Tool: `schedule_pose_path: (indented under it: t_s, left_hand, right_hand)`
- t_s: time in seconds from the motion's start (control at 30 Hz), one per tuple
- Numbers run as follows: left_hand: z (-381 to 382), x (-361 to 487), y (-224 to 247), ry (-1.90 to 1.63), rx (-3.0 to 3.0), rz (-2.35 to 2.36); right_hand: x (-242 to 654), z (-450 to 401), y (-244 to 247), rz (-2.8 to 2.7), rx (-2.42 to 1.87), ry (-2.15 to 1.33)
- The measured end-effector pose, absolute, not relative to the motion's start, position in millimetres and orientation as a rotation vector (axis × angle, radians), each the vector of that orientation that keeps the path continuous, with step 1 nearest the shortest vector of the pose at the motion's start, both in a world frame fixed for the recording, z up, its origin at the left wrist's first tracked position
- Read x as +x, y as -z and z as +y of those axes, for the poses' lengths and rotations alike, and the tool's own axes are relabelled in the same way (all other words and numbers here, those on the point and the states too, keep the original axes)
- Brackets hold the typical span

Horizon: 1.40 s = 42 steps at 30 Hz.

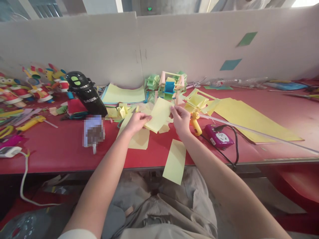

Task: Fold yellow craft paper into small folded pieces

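One long pale partition (87, 43) runs along the back and bounds the red table (59, 156) on its far side. The table's near edge crosses in front of the person's lap; red surface shows on both sides of the forearms. Big yellow sheets (254, 122) lie flat at right, reaching toward the near edge. Behind the hands, left of centre, a paper stack (124, 94) sits near the partition, with a black bottle (87, 94) tilted just left of it. A paper model (170, 84) stands straight behind the hands, so room is tight that way. A purple socket box (220, 136) sits right of the right forearm, its black cord near the table edge. A loose yellow sheet (175, 162) sticks out over the near edge, between the forearms.

The held sheet, a pale yellow paper (161, 114), is between both hands, tilted, over other paper scraps. Left hand (136, 122): thumb and fingers clamped on its left edge, toward the lower corner. Right hand (181, 119): thumb and finger pinched on its right edge, toward the upper corner. A yellow glue gun (196, 124) is just right of the right hand.
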<state>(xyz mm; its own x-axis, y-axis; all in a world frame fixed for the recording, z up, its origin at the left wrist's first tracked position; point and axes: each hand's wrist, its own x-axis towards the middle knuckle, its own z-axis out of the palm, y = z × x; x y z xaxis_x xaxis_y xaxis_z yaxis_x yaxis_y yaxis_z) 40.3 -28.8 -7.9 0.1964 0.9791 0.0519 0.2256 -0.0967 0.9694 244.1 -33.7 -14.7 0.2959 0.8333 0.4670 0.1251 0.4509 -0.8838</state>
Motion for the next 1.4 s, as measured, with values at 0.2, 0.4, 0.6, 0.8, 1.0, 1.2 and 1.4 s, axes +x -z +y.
schedule_pose_path:
  t_s: [0.2, 0.4, 0.6, 0.8, 1.0, 1.2, 1.4]
  left_hand:
    - [-27.1, 38.0, 8.4, -1.033, 1.588, 1.176]
    - [-31.7, 39.5, 5.8, -1.003, 1.575, 1.192]
    - [-32.7, 40.8, 5.2, -0.990, 1.592, 1.183]
    - [-32.1, 39.8, 5.1, -0.971, 1.604, 1.193]
    - [-33.6, 38.3, 4.5, -0.938, 1.672, 1.153]
    - [-31.4, 39.5, 4.2, -1.040, 1.602, 1.104]
    - [-31.1, 37.4, 5.5, -0.970, 1.543, 1.110]
  right_hand:
    - [244.5, -35.4, 12.6, -1.175, -1.036, -0.591]
    - [244.3, -36.1, 11.7, -1.183, -1.048, -0.575]
    - [245.0, -35.1, 12.8, -1.183, -1.033, -0.592]
    - [245.1, -34.8, 12.6, -1.180, -1.016, -0.589]
    - [246.4, -34.1, 13.6, -1.175, -1.005, -0.609]
    - [244.0, -32.6, 17.7, -1.270, -1.013, -0.724]
    - [244.0, -34.8, 16.1, -1.321, -1.019, -0.736]
